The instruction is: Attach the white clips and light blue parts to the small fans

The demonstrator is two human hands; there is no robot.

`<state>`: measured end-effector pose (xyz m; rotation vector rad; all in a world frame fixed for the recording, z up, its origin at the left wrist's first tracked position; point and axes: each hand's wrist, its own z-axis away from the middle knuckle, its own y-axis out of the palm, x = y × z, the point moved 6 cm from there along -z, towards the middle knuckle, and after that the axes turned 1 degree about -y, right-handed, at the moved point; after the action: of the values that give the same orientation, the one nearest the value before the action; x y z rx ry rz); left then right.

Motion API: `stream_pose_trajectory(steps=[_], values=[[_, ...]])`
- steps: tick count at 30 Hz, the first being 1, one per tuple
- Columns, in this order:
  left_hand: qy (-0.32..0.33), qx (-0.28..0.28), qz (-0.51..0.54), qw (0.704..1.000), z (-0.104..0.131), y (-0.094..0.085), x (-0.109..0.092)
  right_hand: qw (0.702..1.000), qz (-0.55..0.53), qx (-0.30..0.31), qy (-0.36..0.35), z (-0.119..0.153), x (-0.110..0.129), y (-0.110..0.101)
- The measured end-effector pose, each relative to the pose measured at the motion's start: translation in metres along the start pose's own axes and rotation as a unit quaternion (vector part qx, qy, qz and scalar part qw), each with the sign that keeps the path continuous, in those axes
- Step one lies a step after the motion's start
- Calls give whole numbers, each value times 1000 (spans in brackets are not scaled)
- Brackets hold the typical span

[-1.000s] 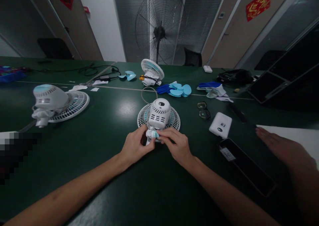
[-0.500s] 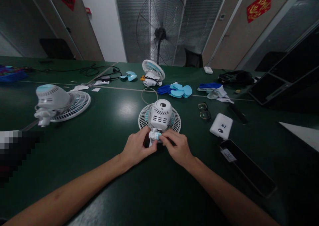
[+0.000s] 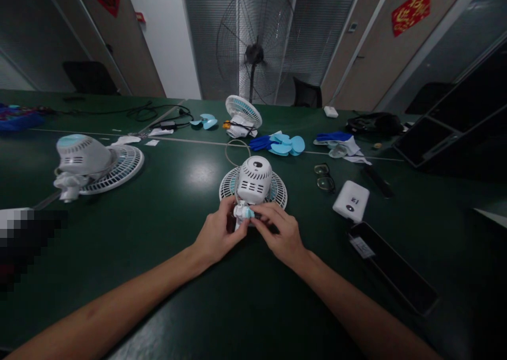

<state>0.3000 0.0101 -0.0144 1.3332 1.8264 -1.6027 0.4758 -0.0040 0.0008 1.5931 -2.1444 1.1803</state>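
A small white fan (image 3: 254, 180) lies on its round grille, motor housing upward, in the middle of the green table. Its clamp bracket (image 3: 240, 210) points toward me. Around the left side of this bracket my left hand (image 3: 219, 233) is closed, with thumb and fingers gripping it. My right hand (image 3: 282, 230) pinches at a light-blue knob (image 3: 249, 212) on the bracket's right side; its fingertips partly cover the knob. A thin cable loops behind the fan.
Another white fan (image 3: 85, 162) lies face down at left; a third (image 3: 243, 117) sits behind. Blue fan blades (image 3: 288, 144), gloves (image 3: 340, 144), glasses (image 3: 325, 177), a white power bank (image 3: 351, 201) and a black tray-like object (image 3: 394, 267) lie to the right.
The fan's bracket and both hands have shifted very slightly left. My right fingers have turned a little around the light-blue knob, and more of it shows.
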Motion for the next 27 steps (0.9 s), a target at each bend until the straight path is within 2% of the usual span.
stream_pose_trajectory(steps=[4,11,19,24,27], values=[[9,7,34,999,0,0,0,998,26,-14,-53,0,5,-1],[21,34,24,999,1,1,-1,995,84,-17,-58,3,8,-1],[21,37,19,999,1,-1,-1,989,106,15,-102,3,10,1],[25,39,24,999,1,-1,0,991,98,11,-89,3,5,2],[26,44,29,998,1,0,1,996,74,8,-53,0,4,2]])
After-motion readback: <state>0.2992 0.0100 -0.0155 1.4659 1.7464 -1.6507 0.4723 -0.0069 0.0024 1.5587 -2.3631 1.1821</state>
